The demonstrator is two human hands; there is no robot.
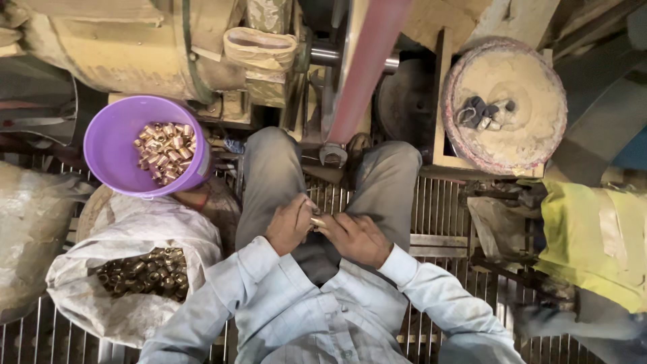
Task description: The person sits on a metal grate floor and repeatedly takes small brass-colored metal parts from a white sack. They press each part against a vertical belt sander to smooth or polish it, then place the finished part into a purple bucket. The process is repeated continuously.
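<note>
Noted: my left hand (288,226) and right hand (356,236) both pinch one small brass fitting (317,220) over my lap (purple bucket (118,145) nearby); fingers should grip firmly, squarely

Up and to the left of the fingers sits a purple bucket (111,145) partly filled with shiny short metal fittings (167,151). Below it, left of the fingers, an open white sack (145,226) holds duller fittings (145,273) of the same kind. Straight above the fingers a reddish belt (367,67) slants up past a dusty machine body (121,47). Up and to the right stands a round drum of pale powder (519,81), dark lumps (482,113) lying on it. Far right lies a yellow-green sack (593,236). A metal grating (438,202) runs beneath.
</note>
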